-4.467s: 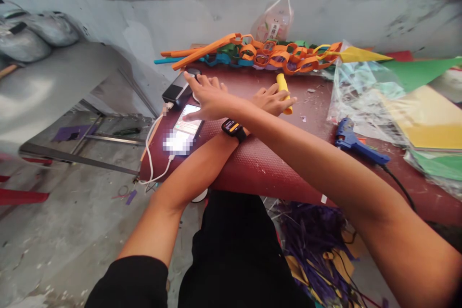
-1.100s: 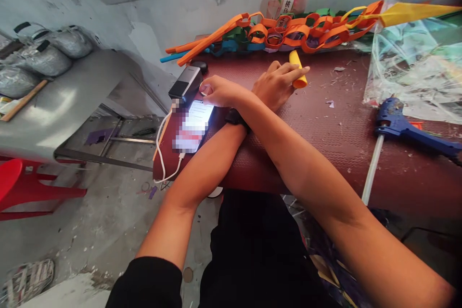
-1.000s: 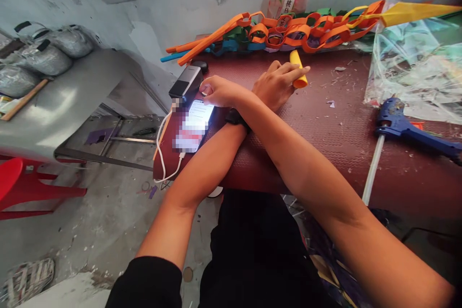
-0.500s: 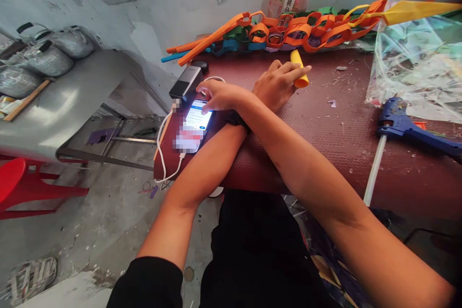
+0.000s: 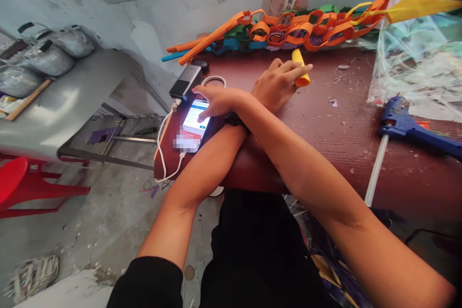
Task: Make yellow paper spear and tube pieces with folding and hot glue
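My forearms cross, the right over the left. My left hand (image 5: 277,83), with a dark band at its wrist, rests on the table and is closed round a rolled yellow paper tube (image 5: 302,76). Over on the left, my right hand (image 5: 221,101) hovers at a lit phone (image 5: 193,127), thumb over the screen and index finger stretched out. Whether the thumb touches the glass I cannot tell. The phone lies face up with a white cable (image 5: 159,154) plugged into its near end. Beyond it sits a grey-and-black power bank (image 5: 186,82).
Orange, blue and green paper chains (image 5: 296,29) lie along the wall. At right are a blue glue gun (image 5: 400,120) with a glue stick and a clear plastic bag (image 5: 404,67). A metal table (image 5: 90,91) with wrapped pots (image 5: 50,57) and a red stool (image 5: 32,187) stand left.
My right thumb has shifted down the screen, and its index finger has moved slightly left and straightened. The left hand stays on the tube.
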The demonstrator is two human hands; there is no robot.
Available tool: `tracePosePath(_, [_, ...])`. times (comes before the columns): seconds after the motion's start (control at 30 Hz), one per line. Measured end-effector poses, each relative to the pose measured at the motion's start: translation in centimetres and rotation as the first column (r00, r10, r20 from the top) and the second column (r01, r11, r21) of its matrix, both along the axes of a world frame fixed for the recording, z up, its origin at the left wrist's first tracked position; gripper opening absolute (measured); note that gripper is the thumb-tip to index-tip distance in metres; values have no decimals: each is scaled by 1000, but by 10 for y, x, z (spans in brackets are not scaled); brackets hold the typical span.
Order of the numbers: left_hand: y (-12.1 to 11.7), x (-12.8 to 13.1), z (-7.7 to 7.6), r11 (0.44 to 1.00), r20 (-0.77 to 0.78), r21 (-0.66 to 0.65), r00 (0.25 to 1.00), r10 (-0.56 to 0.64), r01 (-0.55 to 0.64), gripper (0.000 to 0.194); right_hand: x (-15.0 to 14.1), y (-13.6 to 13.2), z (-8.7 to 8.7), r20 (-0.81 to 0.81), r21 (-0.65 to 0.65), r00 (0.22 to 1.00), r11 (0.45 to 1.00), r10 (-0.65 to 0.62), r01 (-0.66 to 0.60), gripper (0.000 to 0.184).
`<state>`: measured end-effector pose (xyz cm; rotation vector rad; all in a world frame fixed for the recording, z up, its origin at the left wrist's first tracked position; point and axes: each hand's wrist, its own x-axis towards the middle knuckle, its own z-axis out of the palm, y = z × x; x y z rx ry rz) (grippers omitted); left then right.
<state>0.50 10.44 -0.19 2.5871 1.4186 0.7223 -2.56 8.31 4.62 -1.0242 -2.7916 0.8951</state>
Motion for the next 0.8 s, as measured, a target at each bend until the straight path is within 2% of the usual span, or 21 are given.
tracePosePath(0.2, [1, -1, 0, 1000, 2, -7, 1000, 0, 0, 50, -1, 6, -7, -104, -3, 989, 994, -109, 110, 71])
tracePosePath(0.43, [-1, -2, 1, 1000, 5, -5, 1000, 4, -4, 51, -2, 8, -11, -170, 24, 977, 990, -131, 137, 61])
tracePosePath(0.57, [4, -6, -1, 1000, 41, -5, 999, 29, -29, 50, -10, 16, -12, -334, 110, 923, 965, -189, 237, 47])
tracePosePath(0.63, [11, -10, -5, 999, 112, 28, 993, 37, -40, 49, -12, 17, 0, -417, 187, 889, 939, -190, 289, 39])
tracePosePath(0.7, [20, -14, -11, 998, 228, 65, 973, -23, 8, 44, -8, 13, 21, -455, 274, 876, 912, -158, 307, 35])
tracePosePath(0.73, [25, -16, -15, 997, 304, 72, 951, -59, 39, 40, -3, 9, 34, -461, 318, 877, 897, -137, 308, 33])
tracePosePath(0.8, [35, -18, -24, 990, 524, 70, 840, -138, 120, 31, 17, 2, 60, -461, 424, 884, 854, -83, 301, 32])
